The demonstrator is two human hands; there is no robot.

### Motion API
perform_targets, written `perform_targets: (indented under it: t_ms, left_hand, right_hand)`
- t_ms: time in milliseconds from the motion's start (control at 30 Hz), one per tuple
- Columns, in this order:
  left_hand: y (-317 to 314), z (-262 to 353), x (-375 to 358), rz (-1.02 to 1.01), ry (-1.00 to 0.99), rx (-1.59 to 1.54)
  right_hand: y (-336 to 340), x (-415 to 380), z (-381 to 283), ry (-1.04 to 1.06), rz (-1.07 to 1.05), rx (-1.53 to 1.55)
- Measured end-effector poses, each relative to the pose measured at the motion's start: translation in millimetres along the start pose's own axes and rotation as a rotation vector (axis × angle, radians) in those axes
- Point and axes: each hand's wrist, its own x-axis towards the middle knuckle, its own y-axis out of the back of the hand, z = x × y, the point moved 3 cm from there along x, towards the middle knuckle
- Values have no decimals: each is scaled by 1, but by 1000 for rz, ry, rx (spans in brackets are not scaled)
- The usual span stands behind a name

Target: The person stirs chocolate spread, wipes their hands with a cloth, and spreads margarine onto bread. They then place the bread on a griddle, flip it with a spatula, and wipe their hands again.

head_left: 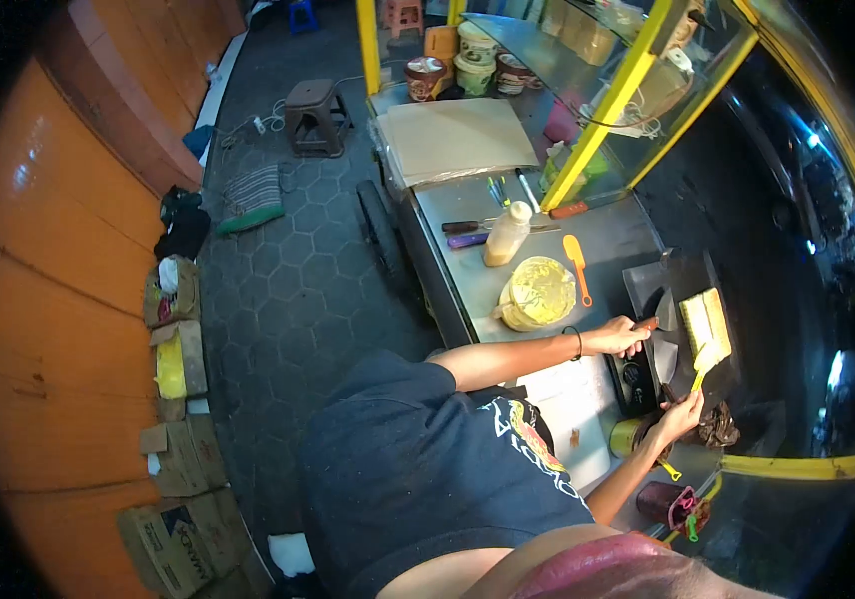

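Note:
My left hand (622,336) is closed around the brown handle of a metal scraper (665,311), its blade over the dark griddle (722,379). In my right hand (682,414) is a yellow-handled spatula (699,379). Its pale end touches the lower part of a yellowish slab of bread (702,314) lying on the griddle. To the left of the griddle, a tub (539,295) smeared with yellow spread sits on the metal counter (467,280). An orange spatula (577,270) lies beside the tub, and a squeeze bottle (508,235) stands behind it.
Knives (467,241) lie behind the bottle. A cardboard sheet (459,140) covers the counter's far end. A yellow frame post (607,110) rises beside the glass. A maroon container (665,504) hangs near my right arm. A stool (317,118) stands on the paved floor.

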Motion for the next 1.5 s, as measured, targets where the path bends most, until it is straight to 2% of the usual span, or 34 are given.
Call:
perform_targets:
  t_ms: [300, 633, 700, 733, 767, 800, 833, 900, 933, 1000, 1100, 1200, 1300, 1333, 1400, 1500]
  left_hand:
    - [7, 20, -13, 120, -99, 172]
    - [14, 21, -4, 111, -99, 212]
    - [15, 30, 1, 151, -184, 152]
    - [18, 33, 5, 102, -134, 268]
    - [20, 24, 22, 192, -263, 253]
    - [24, 9, 49, 205, -279, 356]
    - [26, 16, 49, 156, -329, 291]
    - [25, 40, 52, 143, -375, 471]
    - [24, 50, 52, 155, -324, 434]
    - [25, 73, 54, 186, -291, 655]
    - [28, 74, 79, 175, -329, 794]
    - [16, 75, 89, 124, -282, 845]
    - [3, 60, 102, 83, -323, 1068]
    - [-6, 62, 96, 70, -322, 1072]
    - [-25, 73, 74, 111, -430, 1285]
    - [-37, 82, 60, 49, -393, 1302]
  right_hand:
    - [-5, 13, 14, -16, -20, 11]
    - [1, 18, 24, -32, -36, 67]
    - [-4, 13, 13, -44, 4, 31]
    - [0, 15, 19, 12, -63, 35]
    - [-3, 6, 8, 14, 6, -36]
    - [-3, 6, 6, -61, 11, -46]
    - [0, 11, 16, -30, -3, -7]
    - [0, 22, 16, 7, 96, -88]
    - [0, 20, 6, 27, 125, -73]
    - [5, 34, 11, 43, 161, -118]
    - [15, 55, 25, 37, 267, -254]
    - [15, 59, 3, 200, 305, -412]
    - [8, 65, -3, 228, 305, -528]
    - [6, 68, -4, 220, 294, -572]
    - [2, 69, -4, 227, 278, -564]
    - [-3, 68, -13, 216, 275, -662]
